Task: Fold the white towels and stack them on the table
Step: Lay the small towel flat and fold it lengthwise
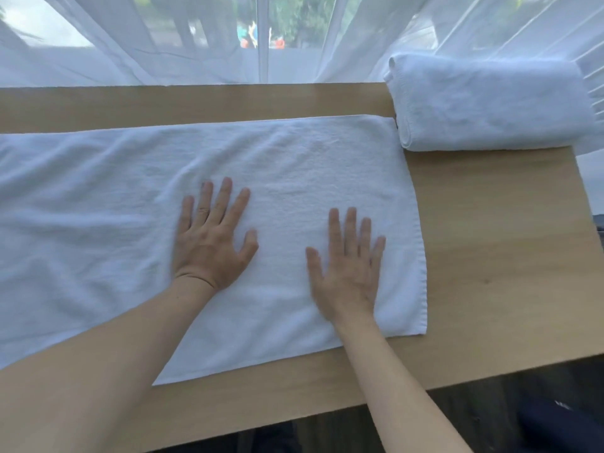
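Head view, looking down on a light wooden table (506, 256) set against sheer white curtains (163, 37). 1 white towel (310, 165) lay spread flat across the table, its long axis running left to right; its left portion ran out of view past the left edge, and its right hem stopped short of the table's right edge, leaving bare wood there. Soft wrinkles crossed the left half of the cloth, while the right half looked smoother.

Both hands rested palm down on this towel, fingers straight and spread, grasping nothing. The left hand (212, 243) lay near the towel's middle; the right hand (349, 269) lay closer to the right hem, with bare cloth between the 2 hands. The right hand was slightly blurred, so the exact contact of its fingertips could not be confirmed. Both forearms were bare and entered from the lower edge.

A folded white towel (490, 103), possibly more than 1 stacked, sat at the far right corner of the table, just beside the spread towel's far right corner and apparently touching it. Its layered fold edges faced left, and its right end overhung the table's edge.

Blurred greenery showed through the curtains.
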The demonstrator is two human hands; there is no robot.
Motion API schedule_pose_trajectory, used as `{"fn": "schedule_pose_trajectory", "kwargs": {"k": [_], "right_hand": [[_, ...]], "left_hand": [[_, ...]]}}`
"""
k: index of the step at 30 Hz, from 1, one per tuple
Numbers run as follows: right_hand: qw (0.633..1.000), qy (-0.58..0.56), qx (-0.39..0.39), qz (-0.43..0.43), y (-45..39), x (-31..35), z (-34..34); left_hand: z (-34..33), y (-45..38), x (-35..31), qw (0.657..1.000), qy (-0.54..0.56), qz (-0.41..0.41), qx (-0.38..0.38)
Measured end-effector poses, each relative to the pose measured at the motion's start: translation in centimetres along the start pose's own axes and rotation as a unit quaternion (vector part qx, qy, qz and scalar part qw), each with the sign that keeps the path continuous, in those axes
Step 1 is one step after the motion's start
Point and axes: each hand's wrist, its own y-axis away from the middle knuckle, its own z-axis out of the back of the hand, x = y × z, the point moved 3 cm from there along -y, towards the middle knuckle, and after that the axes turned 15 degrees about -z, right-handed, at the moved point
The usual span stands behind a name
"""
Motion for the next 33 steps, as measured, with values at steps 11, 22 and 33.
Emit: {"fn": "schedule_pose_trajectory", "kwargs": {"k": [11,22,33], "right_hand": [[0.998,0.002,-0.017,-0.060,1.2,-5.4,0.7],[0.996,0.018,-0.001,-0.085,0.2,-6.4,0.9],[0.988,-0.149,0.022,0.029,0.2,14.3,-2.6]], "left_hand": [[-0.2,0.1,0.0,1.000,0.008,0.003,0.000],[-0.2,0.2,0.2,1.000,0.020,-0.005,0.002],[1.2,0.7,1.7,0.946,0.267,0.127,-0.131]]}}
